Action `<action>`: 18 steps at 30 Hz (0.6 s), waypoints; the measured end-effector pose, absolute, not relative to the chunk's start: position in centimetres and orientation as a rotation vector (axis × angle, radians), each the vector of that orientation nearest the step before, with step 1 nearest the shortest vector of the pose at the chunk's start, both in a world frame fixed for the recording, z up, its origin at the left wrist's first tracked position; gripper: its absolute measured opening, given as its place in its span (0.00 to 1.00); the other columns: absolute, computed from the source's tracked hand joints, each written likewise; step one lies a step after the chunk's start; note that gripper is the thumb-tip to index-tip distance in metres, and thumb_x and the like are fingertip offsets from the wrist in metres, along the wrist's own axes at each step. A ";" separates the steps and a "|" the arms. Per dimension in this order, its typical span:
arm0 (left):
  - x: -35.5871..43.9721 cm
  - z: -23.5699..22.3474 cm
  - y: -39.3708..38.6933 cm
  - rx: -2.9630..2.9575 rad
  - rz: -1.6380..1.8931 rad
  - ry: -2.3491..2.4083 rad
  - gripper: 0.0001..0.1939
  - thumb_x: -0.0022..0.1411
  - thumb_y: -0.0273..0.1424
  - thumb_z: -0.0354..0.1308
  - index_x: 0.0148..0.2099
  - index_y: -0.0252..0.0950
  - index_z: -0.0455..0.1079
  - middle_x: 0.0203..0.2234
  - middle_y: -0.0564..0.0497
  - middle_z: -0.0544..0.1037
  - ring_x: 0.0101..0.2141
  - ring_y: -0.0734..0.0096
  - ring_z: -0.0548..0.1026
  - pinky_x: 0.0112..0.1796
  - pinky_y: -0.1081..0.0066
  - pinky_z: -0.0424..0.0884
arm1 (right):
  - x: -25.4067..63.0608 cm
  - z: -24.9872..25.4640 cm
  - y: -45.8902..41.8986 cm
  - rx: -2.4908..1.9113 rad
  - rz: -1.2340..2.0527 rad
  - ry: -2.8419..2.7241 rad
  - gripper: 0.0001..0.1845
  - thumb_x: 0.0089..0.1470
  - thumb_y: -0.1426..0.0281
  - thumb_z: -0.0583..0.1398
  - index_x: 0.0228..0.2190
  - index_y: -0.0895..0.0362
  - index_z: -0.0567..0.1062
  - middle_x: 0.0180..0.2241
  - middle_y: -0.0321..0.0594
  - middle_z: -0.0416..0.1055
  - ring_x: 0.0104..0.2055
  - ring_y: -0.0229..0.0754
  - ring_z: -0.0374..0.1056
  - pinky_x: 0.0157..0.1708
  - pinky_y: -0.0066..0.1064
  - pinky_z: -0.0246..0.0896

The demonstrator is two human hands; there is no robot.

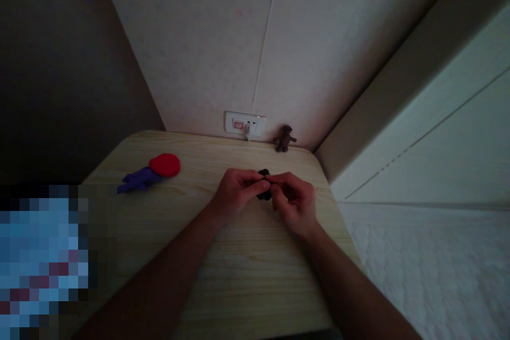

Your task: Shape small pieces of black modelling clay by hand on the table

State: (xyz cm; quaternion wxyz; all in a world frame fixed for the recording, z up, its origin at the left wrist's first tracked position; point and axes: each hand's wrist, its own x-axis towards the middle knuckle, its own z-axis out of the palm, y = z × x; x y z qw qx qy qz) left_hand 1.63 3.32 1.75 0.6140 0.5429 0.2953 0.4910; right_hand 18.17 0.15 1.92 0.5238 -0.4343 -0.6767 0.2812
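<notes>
Over the middle of the wooden table, both hands meet at a small black lump [263, 195], which looks like soft modelling clay. My left hand [237, 191] pinches its left side between thumb and fingers. From the right, the fingertips of my right hand [297, 202] are closed on its other side. Fingers cover much of the lump, so its full shape is hidden. Beyond the right hand, a small dark brown figure [283, 139] with stubby arms stands near the wall.
On the table's [215, 287] left side lie a purple clay-like figure [141, 179] and a flat red disc [165, 164], touching it. A wall socket [245, 124] with a plug sits behind the table's back edge. A pale panel [422, 133] rises at right. The lower left is pixelated.
</notes>
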 end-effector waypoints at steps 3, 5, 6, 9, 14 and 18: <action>1.8 1.3 3.5 1.202 1.134 0.667 0.07 0.55 0.35 0.71 0.31 0.35 0.83 0.24 0.51 0.81 0.27 0.73 0.75 0.32 0.72 0.69 | 18.0 1.8 0.2 -1.028 0.744 -1.532 0.10 0.61 0.65 0.62 0.40 0.57 0.80 0.25 0.37 0.76 0.19 0.32 0.66 0.17 0.23 0.62; 2.1 1.0 3.6 1.147 1.150 0.668 0.08 0.53 0.35 0.72 0.34 0.36 0.83 0.27 0.50 0.83 0.29 0.72 0.76 0.34 0.72 0.70 | 17.9 1.7 0.2 -1.032 0.757 -1.458 0.12 0.61 0.63 0.63 0.42 0.56 0.79 0.25 0.36 0.75 0.19 0.32 0.67 0.18 0.23 0.64; 2.2 0.9 3.6 1.124 1.162 0.674 0.09 0.53 0.35 0.73 0.35 0.36 0.83 0.28 0.50 0.84 0.30 0.72 0.76 0.35 0.72 0.70 | 17.9 1.6 0.2 -1.033 0.753 -1.432 0.12 0.61 0.63 0.63 0.43 0.56 0.79 0.25 0.35 0.75 0.19 0.32 0.68 0.18 0.23 0.65; 2.3 0.6 3.7 1.093 1.185 0.701 0.09 0.54 0.36 0.72 0.34 0.36 0.83 0.28 0.49 0.83 0.30 0.71 0.77 0.36 0.71 0.71 | 17.9 1.4 0.4 -1.023 0.750 -1.431 0.12 0.61 0.63 0.63 0.43 0.55 0.79 0.25 0.35 0.75 0.19 0.33 0.68 0.19 0.24 0.66; 2.1 0.6 3.8 1.127 1.168 0.700 0.09 0.54 0.36 0.71 0.33 0.35 0.83 0.27 0.48 0.83 0.30 0.69 0.77 0.36 0.69 0.71 | 17.8 1.6 0.5 -1.004 0.763 -1.487 0.09 0.60 0.64 0.65 0.39 0.56 0.79 0.25 0.35 0.74 0.21 0.32 0.67 0.19 0.24 0.65; 2.1 0.6 3.8 1.118 1.158 0.682 0.08 0.54 0.36 0.71 0.32 0.35 0.83 0.27 0.49 0.83 0.29 0.70 0.76 0.35 0.70 0.69 | 17.7 1.6 0.3 -1.004 0.752 -1.474 0.10 0.60 0.65 0.65 0.42 0.55 0.79 0.25 0.34 0.73 0.20 0.32 0.66 0.19 0.23 0.63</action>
